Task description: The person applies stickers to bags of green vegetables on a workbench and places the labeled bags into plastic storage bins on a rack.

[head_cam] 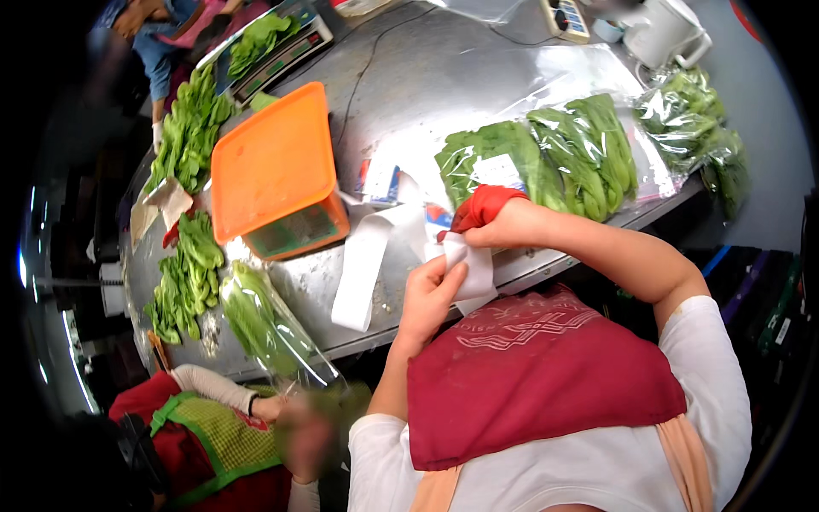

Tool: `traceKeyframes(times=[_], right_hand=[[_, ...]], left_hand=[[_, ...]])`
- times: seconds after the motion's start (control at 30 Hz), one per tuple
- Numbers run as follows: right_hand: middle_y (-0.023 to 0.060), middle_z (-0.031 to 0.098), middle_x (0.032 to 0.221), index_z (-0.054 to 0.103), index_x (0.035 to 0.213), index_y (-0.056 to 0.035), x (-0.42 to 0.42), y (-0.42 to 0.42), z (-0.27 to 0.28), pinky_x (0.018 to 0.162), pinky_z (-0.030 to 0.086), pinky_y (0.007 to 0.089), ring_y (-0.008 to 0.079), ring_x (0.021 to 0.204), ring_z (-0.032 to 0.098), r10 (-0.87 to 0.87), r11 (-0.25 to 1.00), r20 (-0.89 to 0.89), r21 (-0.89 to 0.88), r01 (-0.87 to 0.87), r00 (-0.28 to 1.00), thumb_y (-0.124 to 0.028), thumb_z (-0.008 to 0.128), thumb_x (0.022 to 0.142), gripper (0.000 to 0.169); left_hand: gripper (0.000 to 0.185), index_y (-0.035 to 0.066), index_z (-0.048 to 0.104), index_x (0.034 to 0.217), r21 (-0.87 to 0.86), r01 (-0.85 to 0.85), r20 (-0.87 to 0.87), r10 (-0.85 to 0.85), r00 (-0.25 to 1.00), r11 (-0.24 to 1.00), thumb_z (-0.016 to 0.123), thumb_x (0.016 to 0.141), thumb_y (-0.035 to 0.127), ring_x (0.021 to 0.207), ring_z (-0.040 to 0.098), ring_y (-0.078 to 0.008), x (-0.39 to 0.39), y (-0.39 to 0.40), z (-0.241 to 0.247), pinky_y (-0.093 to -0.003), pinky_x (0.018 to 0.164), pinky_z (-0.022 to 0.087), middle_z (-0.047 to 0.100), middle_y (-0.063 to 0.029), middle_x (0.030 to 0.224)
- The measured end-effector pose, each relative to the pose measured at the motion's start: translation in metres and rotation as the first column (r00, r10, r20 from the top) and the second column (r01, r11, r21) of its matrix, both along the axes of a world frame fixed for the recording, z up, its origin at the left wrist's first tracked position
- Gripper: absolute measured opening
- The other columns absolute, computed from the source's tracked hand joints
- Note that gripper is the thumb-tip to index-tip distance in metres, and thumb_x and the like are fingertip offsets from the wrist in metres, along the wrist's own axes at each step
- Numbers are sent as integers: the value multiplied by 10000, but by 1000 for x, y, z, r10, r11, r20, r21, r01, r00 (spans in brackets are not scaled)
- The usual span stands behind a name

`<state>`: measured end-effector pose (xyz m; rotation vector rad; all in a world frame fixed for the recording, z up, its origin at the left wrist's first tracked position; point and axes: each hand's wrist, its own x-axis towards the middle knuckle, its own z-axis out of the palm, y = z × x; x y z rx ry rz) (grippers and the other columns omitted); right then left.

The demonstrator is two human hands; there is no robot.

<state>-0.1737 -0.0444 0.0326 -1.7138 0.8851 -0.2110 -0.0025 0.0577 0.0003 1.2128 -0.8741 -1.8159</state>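
My left hand (430,296) pinches a strip of white paper labels (477,276) between thumb and fingers, just above the maroon apron. My right hand (496,225), with red fabric (487,203) over its fingers, grips the strip's upper part close to my left fingertips. A longer white paper strip (366,262) curls across the metal table to the left. Beyond my right hand lie plastic-bagged leafy greens (499,150), one bag bearing a white printed label (498,171). More bagged greens (585,153) lie beside them. Fingertips under the red fabric are hidden.
An orange-lidded plastic box (275,160) stands left on the metal table (409,83). Beyond it are loose greens (192,134) and a scale (281,54). A co-worker's hand (272,408) is near bagged greens (265,320) at lower left. A white jug (662,32) stands upper right.
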Motion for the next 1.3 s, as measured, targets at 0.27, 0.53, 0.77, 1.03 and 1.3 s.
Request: traceKeyframes(times=[0.27,0.53,0.77,1.03,1.3], right_hand=[[75,647,730,669,890,-26,-51,-26,-4,648,462,261,134,678,586,-382,910,60,195,365,922,-209,709,674,285],[101,658,846,617,1009,-25,-230,-86,35,653,502,289,207,737,631,-533,527,65,-755,390,844,-28,603,779,231],[94,620,1019,618,964,-53,-237,-5,-52,721,492,335,242,892,614,-245,253,-239,-951,-176,940,-98,643,685,284],[92,595,825,553,1097,-102,-236,39,-2,703,467,390,282,778,589,-399,641,-268,-766,58,877,-232,584,787,337],[143,546,1136,471,1241,-97,-460,-48,-34,868,417,354,271,999,545,-917,-37,325,-647,762,232,-202,606,809,465]], left_hand=[[232,-69,594,1035,6,43,26,-43,999,999,575,858,79,779,583,-106,-6,-2,9,-247,699,475,631,-62,898],[267,-67,584,1060,-13,-62,-106,60,993,998,599,837,78,873,591,-137,-7,-18,6,-272,811,454,637,-97,973],[295,-62,573,1077,-56,-141,-83,136,987,988,604,846,118,901,581,-145,-11,-28,9,-290,840,435,630,-90,995],[342,-33,482,1177,-51,-102,-41,100,994,993,543,855,66,992,561,-187,-29,-33,15,-329,880,437,578,-97,1100],[312,-45,518,1119,-58,-205,10,206,978,977,563,853,113,899,579,-177,-29,-31,12,-284,826,445,607,-111,1019]])
